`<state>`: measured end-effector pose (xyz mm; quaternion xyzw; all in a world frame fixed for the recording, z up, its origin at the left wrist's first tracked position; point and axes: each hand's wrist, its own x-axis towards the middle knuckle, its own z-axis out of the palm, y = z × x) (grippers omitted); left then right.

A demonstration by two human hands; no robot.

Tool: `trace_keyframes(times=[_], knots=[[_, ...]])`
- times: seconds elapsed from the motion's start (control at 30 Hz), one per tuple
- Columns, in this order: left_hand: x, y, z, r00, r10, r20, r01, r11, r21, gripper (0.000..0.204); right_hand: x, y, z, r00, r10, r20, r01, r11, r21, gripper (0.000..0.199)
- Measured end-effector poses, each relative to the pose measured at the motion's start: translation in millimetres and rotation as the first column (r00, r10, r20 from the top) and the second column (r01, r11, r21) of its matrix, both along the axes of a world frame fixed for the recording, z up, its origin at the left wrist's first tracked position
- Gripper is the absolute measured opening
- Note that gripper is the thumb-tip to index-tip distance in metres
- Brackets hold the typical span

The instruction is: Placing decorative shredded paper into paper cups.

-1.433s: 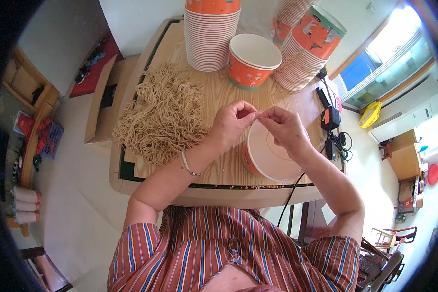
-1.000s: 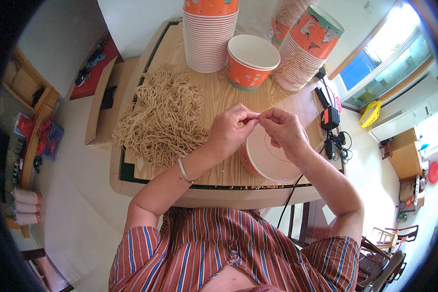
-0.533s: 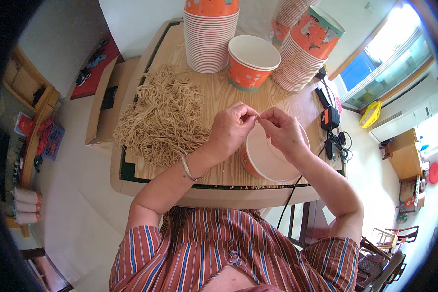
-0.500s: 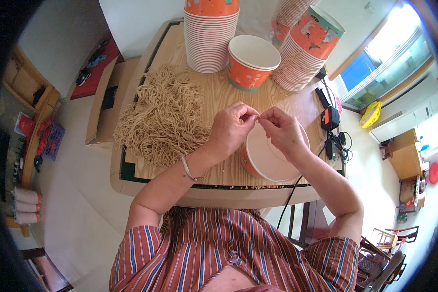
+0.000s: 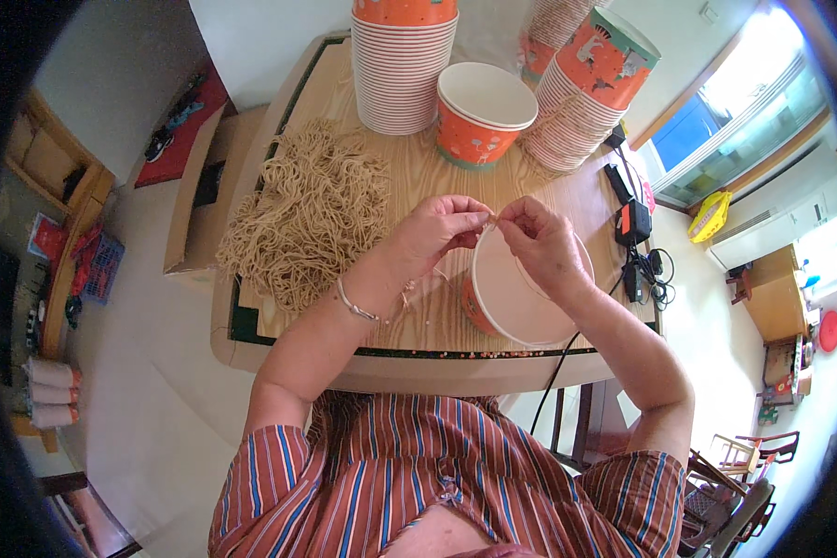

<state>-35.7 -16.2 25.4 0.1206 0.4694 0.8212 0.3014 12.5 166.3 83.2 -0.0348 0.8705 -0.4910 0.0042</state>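
My left hand [image 5: 440,232] and my right hand [image 5: 539,244] meet fingertip to fingertip, both closed in a pinch on a thin beige string. Most of that string is hidden by the fingers; a short length dangles below my left hand. Beneath my right hand is an orange paper bucket [image 5: 474,302] with a white inside, its mouth tipped toward me. To the left of my left hand lies a large tangled heap of beige string [image 5: 307,214] on the wooden table [image 5: 409,177].
Behind the hands stand a tall stack of paper buckets [image 5: 405,79], a pair of nested orange buckets [image 5: 479,135] and a leaning stack [image 5: 577,112]. Black adapters and cables [image 5: 632,228] lie at the right edge. Small beads [image 5: 456,354] line the near edge. A cardboard box [image 5: 209,205] sits at left.
My left wrist has shifted slightly left and its fingers have stretched out a little, with string now hanging below. Both hands stay pinched together over the bucket.
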Motion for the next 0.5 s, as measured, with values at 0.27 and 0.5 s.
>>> trace_keyframes(times=[0.27,0.5], knots=[[-9.8,-1.5,0.6,0.99,-0.128,0.061,0.126,0.991,0.04,0.015,0.6,2.1,-3.5,0.996,0.029,-0.086,-0.027,0.999,0.02,0.013],[-6.5,-2.6,3.0,0.99,-0.114,0.085,0.108,0.992,0.072,0.013,14.7,-3.0,13.6,0.968,0.142,-0.21,-0.084,0.962,0.26,0.016]])
